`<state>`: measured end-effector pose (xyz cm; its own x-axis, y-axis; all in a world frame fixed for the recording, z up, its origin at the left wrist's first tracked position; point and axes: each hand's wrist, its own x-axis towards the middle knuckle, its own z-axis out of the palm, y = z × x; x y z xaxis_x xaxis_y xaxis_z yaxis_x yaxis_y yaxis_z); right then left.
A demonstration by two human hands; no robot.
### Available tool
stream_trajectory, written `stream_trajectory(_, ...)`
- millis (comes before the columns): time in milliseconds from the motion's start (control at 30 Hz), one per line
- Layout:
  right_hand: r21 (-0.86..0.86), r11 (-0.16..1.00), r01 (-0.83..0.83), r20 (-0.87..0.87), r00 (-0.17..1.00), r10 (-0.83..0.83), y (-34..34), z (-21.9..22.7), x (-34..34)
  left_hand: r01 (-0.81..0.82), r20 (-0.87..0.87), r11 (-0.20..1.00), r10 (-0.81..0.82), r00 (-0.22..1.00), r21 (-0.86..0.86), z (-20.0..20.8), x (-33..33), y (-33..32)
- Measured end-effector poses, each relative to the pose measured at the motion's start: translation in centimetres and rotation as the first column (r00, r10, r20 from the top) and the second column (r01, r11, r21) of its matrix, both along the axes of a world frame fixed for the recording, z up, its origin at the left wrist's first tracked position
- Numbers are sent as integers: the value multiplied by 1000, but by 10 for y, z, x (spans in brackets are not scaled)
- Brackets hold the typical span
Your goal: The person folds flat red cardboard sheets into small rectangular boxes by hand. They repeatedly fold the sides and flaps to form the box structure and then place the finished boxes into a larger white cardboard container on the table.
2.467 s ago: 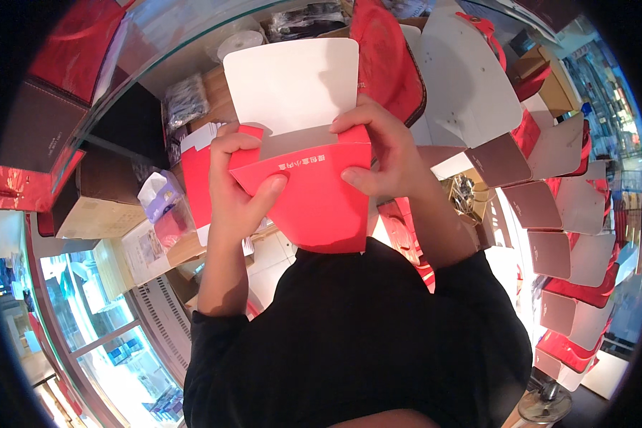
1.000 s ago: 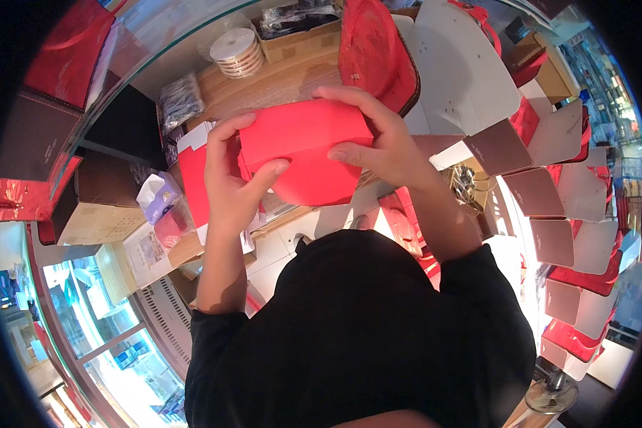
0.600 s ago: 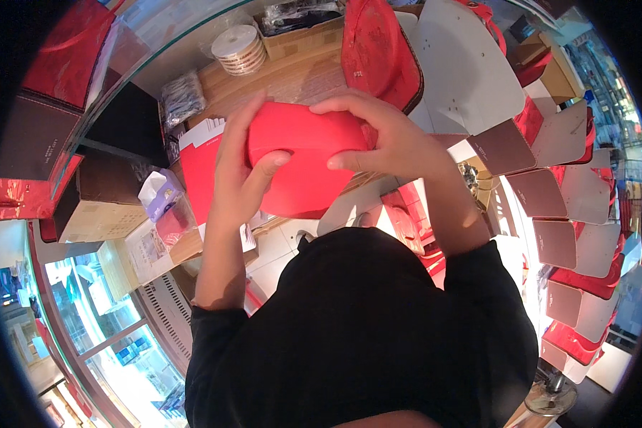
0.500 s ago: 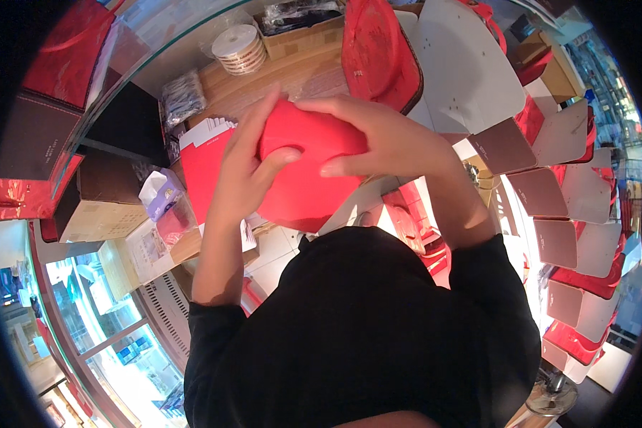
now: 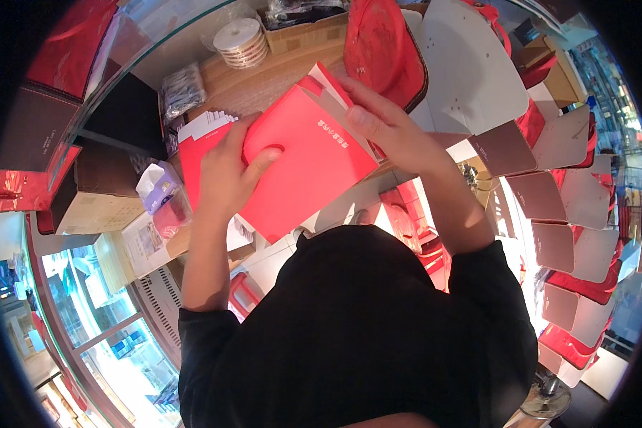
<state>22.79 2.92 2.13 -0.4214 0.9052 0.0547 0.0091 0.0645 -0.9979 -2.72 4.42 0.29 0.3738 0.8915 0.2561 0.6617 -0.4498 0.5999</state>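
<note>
A red paper box [image 5: 308, 171], flat-sided with pale printing near one edge, is held up in front of me, tilted to the right. My left hand [image 5: 230, 172] is closed on its left side, thumb lying across the face. At the upper right end, a flap stands apart from the face and shows a gap. My right hand [image 5: 389, 130] grips that end, thumb on the edge and fingers partly hidden behind it. Just left of my left hand lies a stack of flat red cartons [image 5: 194, 165] with white stepped tabs.
Behind the box is a wooden table [image 5: 228, 93] with a stack of ribbon spools [image 5: 241, 44] and a plastic-wrapped bundle [image 5: 183, 90]. A purple tissue pack [image 5: 158, 189] stands at the left. Red round-topped boxes [image 5: 378, 50] and white-and-brown open boxes [image 5: 471, 64] line the right.
The red box has gone from bulging and bent to flat-faced, its printed side and open end now showing. My right hand has moved to its upper right edge.
</note>
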Motion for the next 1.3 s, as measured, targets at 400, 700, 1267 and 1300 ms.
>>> stream_trajectory(400,112,993,44,5,999,-45,-2,8,-11,119,113,984,-104,988,-133,15,-18,1)
stream_trajectory(700,58,991,124,18,992,-126,-6,15,-14,159,119,974,-141,983,-161,12,-28,0)
stream_trajectory(1267,370,925,85,196,966,-167,-13,-12,-25,154,25,972,-152,988,-178,17,-21,6)
stream_trajectory(1300,385,919,85,192,967,-170,-13,-14,-25,155,1,974,-157,988,-168,16,-21,6)
